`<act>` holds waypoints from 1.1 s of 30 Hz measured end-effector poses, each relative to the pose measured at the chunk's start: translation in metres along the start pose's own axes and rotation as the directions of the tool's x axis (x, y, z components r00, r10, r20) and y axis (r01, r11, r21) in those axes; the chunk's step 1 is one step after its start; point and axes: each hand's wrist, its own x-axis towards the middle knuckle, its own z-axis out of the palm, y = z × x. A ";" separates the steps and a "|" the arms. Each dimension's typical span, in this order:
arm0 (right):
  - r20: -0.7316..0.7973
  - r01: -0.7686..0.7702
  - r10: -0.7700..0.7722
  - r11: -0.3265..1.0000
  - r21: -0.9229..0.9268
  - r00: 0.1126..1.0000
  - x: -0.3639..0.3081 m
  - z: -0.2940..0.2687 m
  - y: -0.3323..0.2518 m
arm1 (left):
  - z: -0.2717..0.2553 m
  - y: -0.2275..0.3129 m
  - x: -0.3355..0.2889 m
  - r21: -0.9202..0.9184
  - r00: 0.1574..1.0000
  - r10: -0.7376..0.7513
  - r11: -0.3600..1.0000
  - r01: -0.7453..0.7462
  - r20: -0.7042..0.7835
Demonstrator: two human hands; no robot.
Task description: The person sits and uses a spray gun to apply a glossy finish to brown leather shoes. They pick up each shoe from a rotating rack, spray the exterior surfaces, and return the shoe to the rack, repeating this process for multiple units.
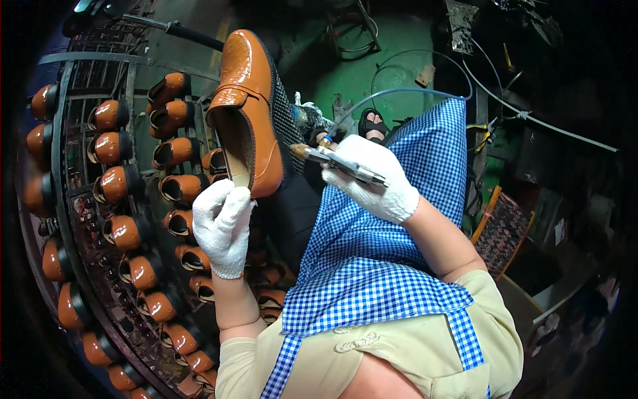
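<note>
A glossy tan-brown loafer (249, 120) with a black textured sole is tilted on its side, toe away from me, its opening toward the left. My left hand (222, 226), in a white knit glove, pinches the rim at its heel. In my right hand (375, 176), also gloved, is a slim silver-and-black hand tool (349, 166) with a brownish tip. That tip points at the sole side of the shoe, a little apart from it. A blue hose (365, 98) runs up to the tool's front; the glove hides part of the grip.
On the left stands a metal rack (63, 133) with many similar brown shoes (116, 184) in rows. A blue checked apron (399, 266) covers my lap. Hoses loop over the green floor (405, 40) ahead. To the right is a woven-seat chair (505, 223).
</note>
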 end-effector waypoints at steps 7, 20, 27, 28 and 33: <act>-0.075 0.100 -0.102 0.995 -0.023 0.992 0.009 0.017 0.013 | -0.004 -0.009 0.003 0.054 0.999 0.030 0.998 -0.031 0.024; 0.086 -0.051 0.054 0.998 -0.037 0.995 0.001 0.012 -0.004 | -0.013 -0.025 0.035 0.066 0.971 0.172 0.981 -0.185 0.169; 0.024 -0.008 0.009 0.998 -0.060 1.000 -0.014 0.011 -0.006 | -0.020 -0.020 0.082 0.149 0.850 0.288 0.910 -0.386 0.441; 0.011 -0.018 0.019 0.999 -0.051 1.000 -0.016 0.010 -0.008 | -0.017 -0.013 0.090 0.152 0.844 0.302 0.902 -0.403 0.443; -0.049 -0.060 0.056 0.994 -0.095 0.997 -0.020 0.001 -0.013 | -0.001 0.001 0.116 0.061 0.799 0.317 0.914 -0.402 0.511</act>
